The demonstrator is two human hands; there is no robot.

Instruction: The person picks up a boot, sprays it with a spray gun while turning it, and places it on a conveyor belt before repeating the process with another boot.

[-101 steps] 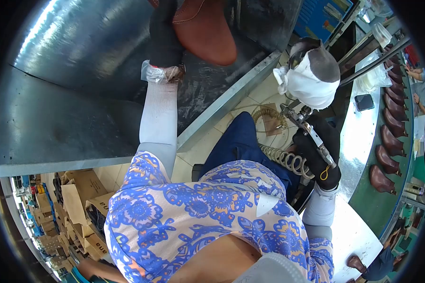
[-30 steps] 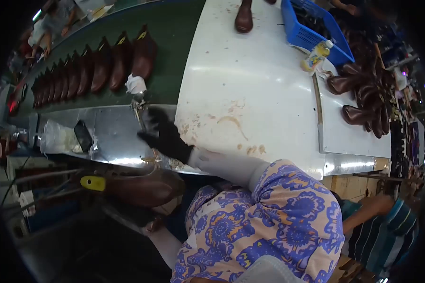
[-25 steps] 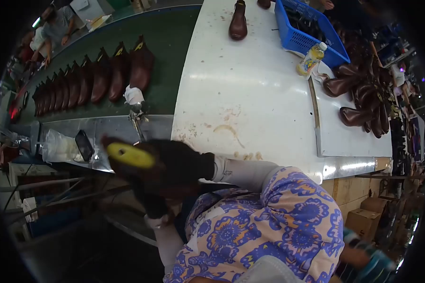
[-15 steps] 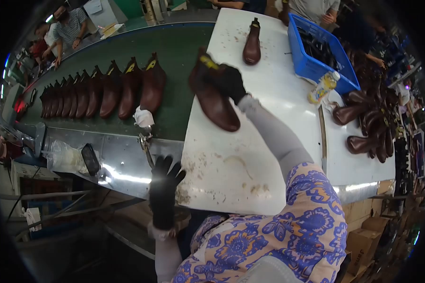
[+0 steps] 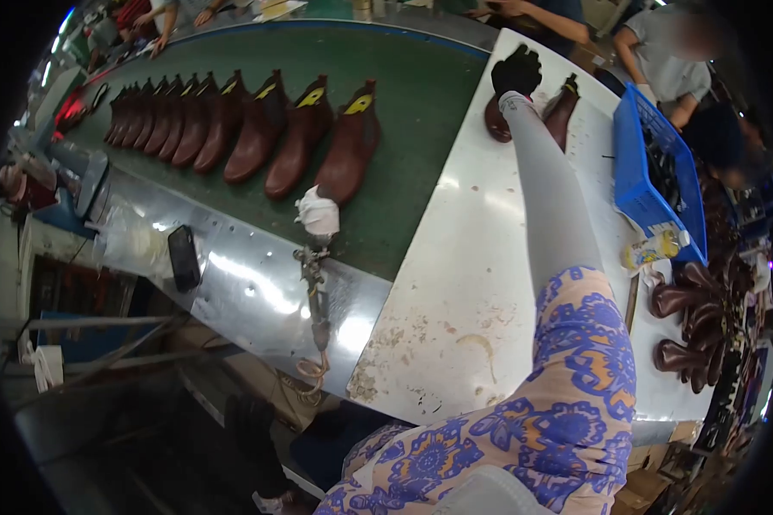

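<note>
My right hand (image 5: 517, 70), in a black glove, is at the far end of the white tabletop (image 5: 455, 283). It is over a brown boot (image 5: 496, 122), covering the shaft; only the toe shows. Its fingers look spread. A second brown boot (image 5: 562, 113) stands just right of it, partly behind my forearm. My left hand (image 5: 253, 433), also black-gloved, hangs low in shadow below the table edge. Its fingers blend into the dark, and nothing can be made out in it.
Several brown boots (image 5: 345, 150) stand in a row on the green belt (image 5: 429, 112). A spray gun (image 5: 316, 275) with a white-wrapped top is at the metal ledge, near a black phone (image 5: 183, 257). Right are a blue crate (image 5: 653, 202), a bottle (image 5: 655, 249) and piled boots (image 5: 678, 300). People stand beyond.
My right hand has carried the boot from mid-table to the far end, beside the other boot. My left hand has dropped lower. The view has turned left, and another boot shows in the row.
</note>
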